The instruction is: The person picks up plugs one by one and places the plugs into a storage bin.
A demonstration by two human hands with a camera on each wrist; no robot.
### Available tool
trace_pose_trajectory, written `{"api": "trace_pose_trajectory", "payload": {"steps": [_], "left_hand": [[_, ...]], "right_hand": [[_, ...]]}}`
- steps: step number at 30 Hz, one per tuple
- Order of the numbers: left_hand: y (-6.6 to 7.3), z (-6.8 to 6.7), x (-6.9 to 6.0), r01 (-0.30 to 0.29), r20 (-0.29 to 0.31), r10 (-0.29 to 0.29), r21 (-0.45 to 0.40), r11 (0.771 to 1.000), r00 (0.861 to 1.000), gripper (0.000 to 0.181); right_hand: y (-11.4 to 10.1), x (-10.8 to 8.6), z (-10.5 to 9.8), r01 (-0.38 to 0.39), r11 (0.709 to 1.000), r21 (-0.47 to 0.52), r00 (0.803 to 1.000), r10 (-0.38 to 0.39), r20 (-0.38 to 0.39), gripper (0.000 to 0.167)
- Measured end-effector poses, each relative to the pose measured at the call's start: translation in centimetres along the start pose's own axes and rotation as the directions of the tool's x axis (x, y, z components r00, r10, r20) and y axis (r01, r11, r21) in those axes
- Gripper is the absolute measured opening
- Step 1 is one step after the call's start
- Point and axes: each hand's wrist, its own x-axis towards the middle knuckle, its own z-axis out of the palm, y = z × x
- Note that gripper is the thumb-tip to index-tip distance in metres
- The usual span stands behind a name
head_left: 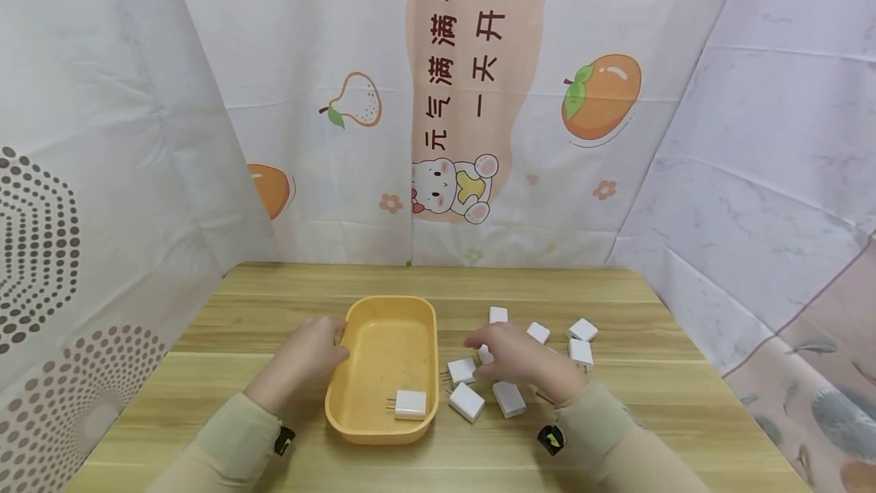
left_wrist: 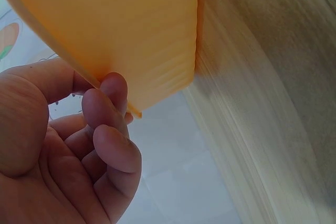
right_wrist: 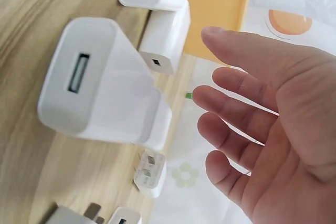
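Observation:
My left hand (head_left: 309, 356) grips the left rim of a yellow plastic tray (head_left: 385, 345); the left wrist view shows its fingers (left_wrist: 107, 106) curled at the tray's edge. One white charger plug (head_left: 411, 404) lies in the tray's near right part, prongs to the left. Over the loose chargers right of the tray hovers my right hand (head_left: 518, 356), fingers loosely bent and apart, holding nothing. Nearest to it are a charger (head_left: 461, 370) and another (head_left: 485, 354) partly hidden by the hand. The right wrist view shows a charger (right_wrist: 100, 80) with its USB port towards the camera.
More white chargers lie about the right hand: one (head_left: 498, 315) farther back, one (head_left: 582, 329) at the far right, others (head_left: 467, 402) nearer. The wooden table (head_left: 274, 295) ends at a printed curtain (head_left: 328, 196) behind, with more cloth at both sides.

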Motion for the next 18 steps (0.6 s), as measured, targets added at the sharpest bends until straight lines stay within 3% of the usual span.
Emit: {"api": "trace_pose_trajectory", "payload": {"steps": [11, 18], "left_hand": [[0.0, -0.1, 0.0, 0.009, 0.012, -0.009, -0.005, 1.000, 1.000, 0.051], [0.0, 0.0, 0.0, -0.001, 0.001, 0.001, 0.001, 1.000, 1.000, 0.050]], "right_hand": [[-0.5, 1.1, 1.1, 0.023, 0.993, -0.114, 0.999, -0.019, 0.029, 0.043], [-0.3, 1.4, 1.3, 0.026, 0.989, -0.147, 0.999, -0.019, 0.050, 0.023]]}}
